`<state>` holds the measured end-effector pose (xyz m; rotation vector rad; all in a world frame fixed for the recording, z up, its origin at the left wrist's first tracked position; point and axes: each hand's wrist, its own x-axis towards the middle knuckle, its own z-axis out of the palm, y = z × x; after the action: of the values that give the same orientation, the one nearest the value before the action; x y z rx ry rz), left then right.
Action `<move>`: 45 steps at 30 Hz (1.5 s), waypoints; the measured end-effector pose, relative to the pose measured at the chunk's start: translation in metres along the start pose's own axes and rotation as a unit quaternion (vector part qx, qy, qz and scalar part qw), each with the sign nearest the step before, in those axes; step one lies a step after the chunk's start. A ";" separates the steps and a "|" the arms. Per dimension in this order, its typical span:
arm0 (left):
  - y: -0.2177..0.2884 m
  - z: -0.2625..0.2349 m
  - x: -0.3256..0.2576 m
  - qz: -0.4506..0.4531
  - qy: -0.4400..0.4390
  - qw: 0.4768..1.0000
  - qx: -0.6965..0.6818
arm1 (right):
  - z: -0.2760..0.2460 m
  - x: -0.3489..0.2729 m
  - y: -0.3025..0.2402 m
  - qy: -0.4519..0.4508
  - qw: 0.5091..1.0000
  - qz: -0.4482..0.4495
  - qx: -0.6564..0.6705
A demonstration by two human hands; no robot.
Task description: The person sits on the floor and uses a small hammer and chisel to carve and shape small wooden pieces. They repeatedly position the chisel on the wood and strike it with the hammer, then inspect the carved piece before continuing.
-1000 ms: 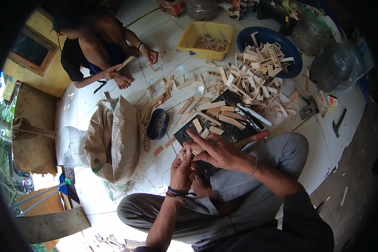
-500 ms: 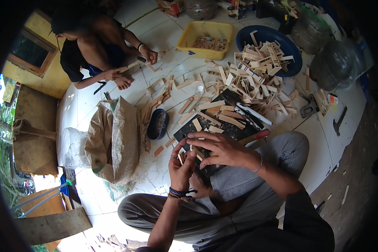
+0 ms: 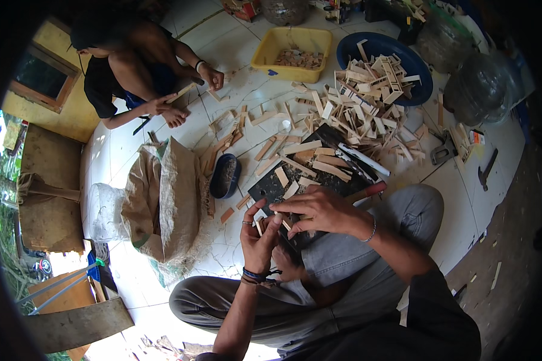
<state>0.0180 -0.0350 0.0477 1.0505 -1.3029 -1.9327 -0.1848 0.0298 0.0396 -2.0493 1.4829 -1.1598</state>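
Note:
Just above my crossed legs, my left hand is closed around a small assembly of pale wooden strips, pinching it between thumb and fingers. My right hand reaches in from the right, its index finger and thumb on the same piece. The fingers hide most of the assembly. Just beyond my hands lies a black board with several loose wooden strips and wood dust on it. A red-ended handle rests beside my right hand; its other end is hidden.
Wooden pieces are heaped against a blue basin. A yellow tub holds wood chips. A sack, a blue dish and a hammer lie around. Another person squats at the far left, holding a tool.
My right hand's fingers have drawn in and lowered slightly onto the wooden assembly. My left hand stays nearly in place. The view has shifted a little.

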 end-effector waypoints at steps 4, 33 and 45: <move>-0.003 -0.002 0.001 -0.004 0.003 1.000 -0.011 | 0.001 -0.001 0.000 -0.003 1.000 0.006 -0.010; -0.009 -0.016 0.010 0.018 0.099 0.994 0.048 | -0.037 -0.026 0.018 -0.053 0.947 0.256 -0.188; -0.028 -0.022 0.017 0.053 0.080 0.991 0.090 | -0.021 -0.016 0.003 -0.073 0.978 0.186 -0.065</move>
<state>0.0268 -0.0492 0.0123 1.1737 -1.4310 -1.6408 -0.2053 0.0469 0.0435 -1.7835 1.8067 -0.7672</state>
